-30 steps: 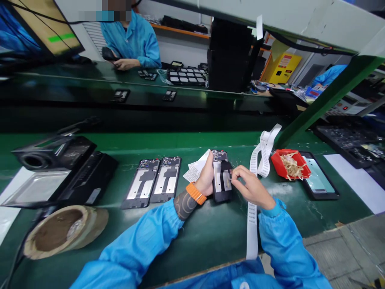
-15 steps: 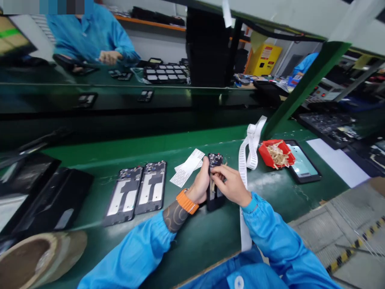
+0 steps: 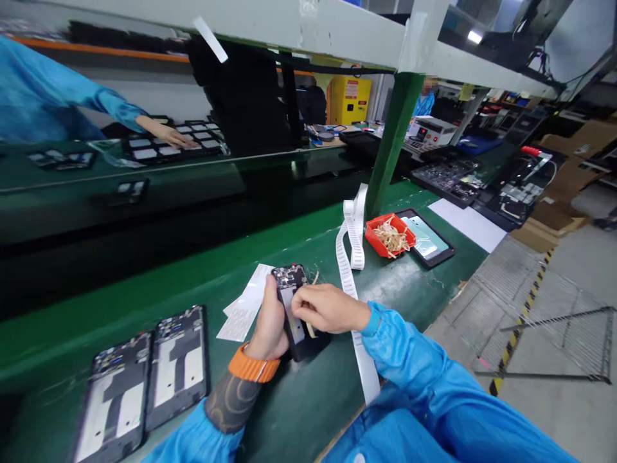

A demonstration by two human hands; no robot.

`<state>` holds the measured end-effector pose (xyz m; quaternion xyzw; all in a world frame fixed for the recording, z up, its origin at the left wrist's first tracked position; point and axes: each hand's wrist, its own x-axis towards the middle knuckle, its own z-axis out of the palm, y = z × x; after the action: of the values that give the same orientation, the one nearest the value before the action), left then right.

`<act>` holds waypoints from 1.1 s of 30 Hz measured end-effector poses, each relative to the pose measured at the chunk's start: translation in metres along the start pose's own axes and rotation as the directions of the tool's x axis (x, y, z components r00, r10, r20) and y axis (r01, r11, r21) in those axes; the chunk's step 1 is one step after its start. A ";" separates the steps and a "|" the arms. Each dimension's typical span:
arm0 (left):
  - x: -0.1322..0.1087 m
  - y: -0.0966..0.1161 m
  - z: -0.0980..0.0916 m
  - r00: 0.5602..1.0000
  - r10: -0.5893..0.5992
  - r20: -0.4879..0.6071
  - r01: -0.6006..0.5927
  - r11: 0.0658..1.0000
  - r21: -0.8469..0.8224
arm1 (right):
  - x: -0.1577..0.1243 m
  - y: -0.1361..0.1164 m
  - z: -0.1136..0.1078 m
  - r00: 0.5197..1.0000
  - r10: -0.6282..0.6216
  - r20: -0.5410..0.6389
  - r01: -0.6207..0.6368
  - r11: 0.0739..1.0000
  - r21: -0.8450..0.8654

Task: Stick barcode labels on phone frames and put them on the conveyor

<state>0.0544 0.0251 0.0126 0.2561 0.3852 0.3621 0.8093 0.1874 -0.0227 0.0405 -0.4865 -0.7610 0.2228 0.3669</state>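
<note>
My left hand [image 3: 270, 325], in an orange watch band, is wrapped round the left edge of an opened phone [image 3: 295, 347]. The phone is tilted, its circuit board showing at the top and a pale panel below. Over its middle, my right hand [image 3: 328, 308] is closed in a pinch. A thin beige strip [image 3: 311, 330] comes out below the pinching fingers; the fingertips' exact hold is partly hidden. Two more opened phones, one [image 3: 177, 366] beside the other [image 3: 116, 402], lie at the left. White label sheets [image 3: 245, 307] rest just behind my left hand.
A long white label ribbon [image 3: 354, 289] runs along the bench right of my hands. Beyond it stand a red bin [image 3: 370, 239] of beige strips and a black-framed tablet [image 3: 429, 241]. A green post [image 3: 393, 141] rises behind. Across the bench, a co-worker's hand [image 3: 168, 134] reaches over a tray.
The view has swung right, so the bench items appear further left. My left hand still holds the phone, and my right hand stays pinched over it. The co-worker's arm now stretches to the tray.
</note>
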 end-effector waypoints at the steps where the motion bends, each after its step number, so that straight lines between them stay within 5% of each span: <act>1: -0.001 0.005 0.003 1.000 0.006 -0.030 -0.007 1.000 -0.028 | -0.004 0.005 -0.014 1.000 -0.006 -0.011 0.007 0.999 0.036; 4: -0.003 0.015 0.005 0.999 -0.027 -0.025 0.025 0.997 -0.071 | -0.019 0.048 -0.078 0.964 0.117 -0.239 -0.121 0.993 -0.002; 6: -0.002 0.014 0.002 0.995 -0.087 0.045 0.090 0.995 -0.054 | -0.029 0.090 -0.125 0.761 0.215 -0.612 -0.422 0.881 -0.215; 7: -0.001 0.011 0.000 0.988 -0.127 0.091 0.131 0.991 -0.039 | -0.034 0.112 -0.145 0.662 0.230 -0.714 -0.582 0.757 -0.296; 8: 0.000 0.007 -0.001 0.976 -0.168 0.142 0.173 0.985 -0.024 | -0.038 0.130 -0.161 0.627 0.257 -0.735 -0.688 0.624 -0.369; 12: 0.003 -0.010 -0.003 0.916 -0.296 0.270 0.297 0.954 0.036 | -0.051 0.171 -0.186 0.656 0.283 -0.699 -0.715 0.529 -0.457; 16: 0.001 -0.016 -0.005 0.911 -0.312 0.270 0.306 0.950 0.065 | -0.057 0.165 -0.175 0.682 0.193 -0.706 -0.677 0.533 -0.508; 19: 0.004 -0.015 -0.005 0.913 -0.294 0.282 0.287 0.956 0.066 | -0.063 0.141 -0.145 0.724 0.102 -0.682 -0.560 0.665 -0.494; 21: 0.012 -0.014 0.000 0.920 -0.254 0.298 0.255 0.966 0.036 | -0.069 0.122 -0.111 0.804 0.097 -0.587 -0.413 0.800 -0.434; 23: 0.025 -0.013 0.010 0.934 -0.197 0.298 0.208 0.978 -0.005 | -0.073 0.110 -0.072 0.936 0.115 -0.333 -0.247 0.889 -0.386; 24: 0.034 -0.014 0.016 0.939 -0.176 0.297 0.191 0.981 -0.023 | -0.074 0.106 -0.054 0.961 0.116 -0.251 -0.210 0.897 -0.388; 28: 0.064 -0.019 0.035 0.920 -0.231 0.317 0.259 0.964 -0.051 | -0.073 0.109 -0.018 0.963 0.173 -0.205 -0.254 0.835 -0.488; 33: 0.075 -0.023 0.038 0.895 -0.307 0.324 0.343 0.938 -0.059 | -0.068 0.118 -0.022 0.957 0.195 -0.213 -0.273 0.848 -0.453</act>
<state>0.1269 0.0647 -0.0144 0.1947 0.2695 0.1987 0.9220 0.2901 -0.0341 -0.0509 -0.6673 -0.6953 0.0316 0.2651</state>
